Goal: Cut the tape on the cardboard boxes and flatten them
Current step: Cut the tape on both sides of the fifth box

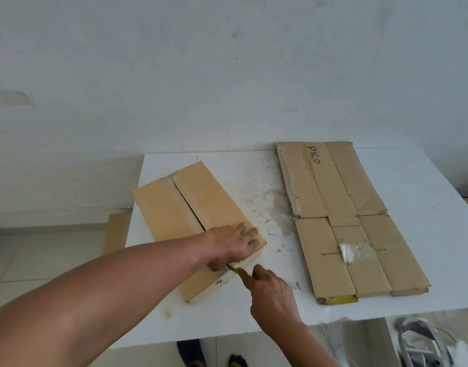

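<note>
Atop the box (190,207), left hand (231,245) presses flat.

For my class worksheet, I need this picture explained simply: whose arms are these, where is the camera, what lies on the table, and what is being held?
There is no machine here: a person wears a camera on the head, so you look down at their own arms. On the white table stands a cardboard box, not yet flattened; right of it lies a flattened box marked PICO. The left hand presses flat on top of the standing box. The right hand holds a yellow cutter at that box's near end.
</note>
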A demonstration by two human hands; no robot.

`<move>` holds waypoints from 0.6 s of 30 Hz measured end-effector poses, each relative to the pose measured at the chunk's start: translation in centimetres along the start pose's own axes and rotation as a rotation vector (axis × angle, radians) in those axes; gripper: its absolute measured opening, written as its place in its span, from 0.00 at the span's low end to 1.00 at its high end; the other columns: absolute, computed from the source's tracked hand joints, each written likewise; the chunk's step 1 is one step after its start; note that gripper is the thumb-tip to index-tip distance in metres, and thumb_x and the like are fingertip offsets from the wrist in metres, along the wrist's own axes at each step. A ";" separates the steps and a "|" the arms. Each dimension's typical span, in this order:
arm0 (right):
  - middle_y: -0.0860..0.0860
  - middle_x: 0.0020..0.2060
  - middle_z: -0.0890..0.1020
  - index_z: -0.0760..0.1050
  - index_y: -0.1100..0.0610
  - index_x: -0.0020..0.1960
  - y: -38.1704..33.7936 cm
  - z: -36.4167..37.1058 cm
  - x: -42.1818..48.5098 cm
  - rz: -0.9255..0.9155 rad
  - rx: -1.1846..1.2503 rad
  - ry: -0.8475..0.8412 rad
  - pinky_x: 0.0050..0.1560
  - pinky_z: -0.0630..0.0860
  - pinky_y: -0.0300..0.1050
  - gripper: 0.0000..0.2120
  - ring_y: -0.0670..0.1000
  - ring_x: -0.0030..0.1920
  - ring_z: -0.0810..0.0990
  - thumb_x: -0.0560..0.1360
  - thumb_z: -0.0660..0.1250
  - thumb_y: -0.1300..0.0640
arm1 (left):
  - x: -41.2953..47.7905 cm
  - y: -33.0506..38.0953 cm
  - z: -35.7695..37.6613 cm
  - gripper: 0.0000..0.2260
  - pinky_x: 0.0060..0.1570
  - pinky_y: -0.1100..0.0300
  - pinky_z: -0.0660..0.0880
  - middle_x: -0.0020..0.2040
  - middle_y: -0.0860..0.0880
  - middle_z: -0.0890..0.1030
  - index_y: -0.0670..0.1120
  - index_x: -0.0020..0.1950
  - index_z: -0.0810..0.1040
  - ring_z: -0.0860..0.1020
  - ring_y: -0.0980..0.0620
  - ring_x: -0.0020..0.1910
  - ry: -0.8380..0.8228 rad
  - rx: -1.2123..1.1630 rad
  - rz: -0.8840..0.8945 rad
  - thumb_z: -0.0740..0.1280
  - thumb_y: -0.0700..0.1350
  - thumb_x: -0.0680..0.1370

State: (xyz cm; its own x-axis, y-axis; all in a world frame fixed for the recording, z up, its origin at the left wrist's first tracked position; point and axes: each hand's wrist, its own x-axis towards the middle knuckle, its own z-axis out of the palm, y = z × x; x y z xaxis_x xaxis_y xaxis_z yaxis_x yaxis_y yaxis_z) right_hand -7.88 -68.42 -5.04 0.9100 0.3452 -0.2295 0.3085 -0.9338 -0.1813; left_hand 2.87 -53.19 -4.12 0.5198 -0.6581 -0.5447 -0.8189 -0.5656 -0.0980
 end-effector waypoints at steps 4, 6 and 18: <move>0.47 0.50 0.75 0.66 0.40 0.74 1.9 -1.9 0.9 -0.022 0.026 0.005 0.45 0.66 0.44 0.29 0.51 0.45 0.73 0.79 0.56 0.65 | -0.3 -0.3 -0.4 0.41 0.63 0.44 0.74 0.82 0.38 0.46 0.41 0.81 0.47 0.51 0.34 0.80 0.008 0.004 -0.003 0.68 0.31 0.75; 0.46 0.50 0.74 0.64 0.38 0.75 3.1 -2.3 1.3 0.028 -0.009 0.007 0.45 0.66 0.44 0.33 0.51 0.43 0.70 0.76 0.57 0.66 | -0.5 -0.1 -0.5 0.41 0.64 0.44 0.74 0.82 0.39 0.46 0.41 0.81 0.49 0.50 0.35 0.80 -0.002 -0.020 -0.015 0.69 0.31 0.74; 0.50 0.39 0.80 0.73 0.50 0.50 3.3 -0.2 0.8 0.438 0.701 -0.059 0.37 0.74 0.46 0.03 0.49 0.36 0.77 0.79 0.62 0.52 | -3.3 0.3 3.7 0.38 0.79 0.46 0.49 0.82 0.52 0.43 0.50 0.80 0.58 0.37 0.43 0.80 0.265 -0.743 -0.461 0.68 0.44 0.71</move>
State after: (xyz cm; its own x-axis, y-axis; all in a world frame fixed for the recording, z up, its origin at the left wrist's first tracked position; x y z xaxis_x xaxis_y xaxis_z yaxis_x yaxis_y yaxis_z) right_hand -6.03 -71.22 -5.63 0.8856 -0.0138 -0.4643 -0.3326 -0.7165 -0.6131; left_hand 0.01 -49.34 -5.42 0.8707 -0.3279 -0.3666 -0.1962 -0.9150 0.3525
